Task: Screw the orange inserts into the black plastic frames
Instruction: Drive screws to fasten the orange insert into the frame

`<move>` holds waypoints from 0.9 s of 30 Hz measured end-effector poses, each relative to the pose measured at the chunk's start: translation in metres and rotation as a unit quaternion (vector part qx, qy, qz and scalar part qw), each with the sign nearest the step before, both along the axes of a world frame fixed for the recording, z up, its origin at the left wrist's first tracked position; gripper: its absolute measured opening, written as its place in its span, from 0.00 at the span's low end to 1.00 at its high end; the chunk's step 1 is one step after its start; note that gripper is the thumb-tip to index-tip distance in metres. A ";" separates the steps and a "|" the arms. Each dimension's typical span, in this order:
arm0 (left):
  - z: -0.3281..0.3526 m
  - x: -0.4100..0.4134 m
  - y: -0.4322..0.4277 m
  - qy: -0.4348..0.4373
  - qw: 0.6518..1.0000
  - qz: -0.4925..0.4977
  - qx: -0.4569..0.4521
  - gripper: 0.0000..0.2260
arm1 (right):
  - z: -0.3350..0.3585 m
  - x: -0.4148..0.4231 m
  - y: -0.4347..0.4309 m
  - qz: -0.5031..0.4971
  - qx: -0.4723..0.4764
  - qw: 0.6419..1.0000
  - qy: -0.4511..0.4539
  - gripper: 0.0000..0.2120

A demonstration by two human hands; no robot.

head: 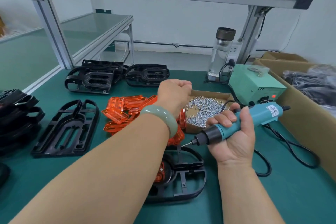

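Note:
My right hand (pixel 234 138) grips a teal electric screwdriver (pixel 241 123), its bit pointing down-left over a black plastic frame (pixel 189 174) near the table's front. An orange insert (pixel 161 171) shows inside that frame, mostly hidden by my left forearm. My left hand (pixel 174 92) is stretched forward with fingers curled over the far-left corner of a cardboard tray of small silver screws (pixel 205 109); I cannot see what the fingers hold. A pile of orange inserts (pixel 125 111) lies in the middle of the green mat. Another empty black frame (pixel 67 129) lies to the left.
Black frames are stacked at the back (pixel 96 78), (pixel 147 75) and at the far left (pixel 16 114). A green power box (pixel 254 85) and a glass bottle (pixel 220 54) stand at the back right. A cardboard box (pixel 305 107) borders the right. The screwdriver's black cable (pixel 283 147) loops across the mat.

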State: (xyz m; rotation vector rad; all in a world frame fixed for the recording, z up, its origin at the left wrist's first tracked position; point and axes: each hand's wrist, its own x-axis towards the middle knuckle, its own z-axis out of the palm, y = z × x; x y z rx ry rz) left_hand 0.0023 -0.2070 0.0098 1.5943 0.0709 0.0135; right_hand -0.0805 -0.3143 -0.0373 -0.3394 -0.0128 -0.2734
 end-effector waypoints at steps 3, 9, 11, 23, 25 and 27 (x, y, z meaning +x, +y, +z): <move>0.009 -0.009 0.017 0.058 0.991 0.026 -0.121 0.10 | 0.001 -0.001 0.000 0.000 0.006 1.000 0.001 0.06; 0.007 -0.060 0.063 0.038 0.984 0.006 -0.172 0.09 | 0.004 -0.006 0.002 -0.016 0.009 1.000 0.004 0.05; 0.003 -0.083 0.078 0.020 0.985 0.010 -0.169 0.10 | 0.006 -0.010 0.003 -0.026 0.016 1.000 0.004 0.05; -0.020 -0.167 0.090 0.119 0.954 0.002 -0.277 0.08 | 0.033 -0.034 0.032 -0.078 0.017 0.996 0.025 0.06; -0.019 -0.170 0.087 0.141 0.942 -0.015 -0.305 0.08 | 0.036 -0.039 0.037 -0.082 0.014 0.996 0.029 0.06; -0.018 -0.172 0.085 0.163 0.928 -0.027 -0.333 0.08 | 0.038 -0.044 0.042 -0.086 0.009 0.996 0.031 0.06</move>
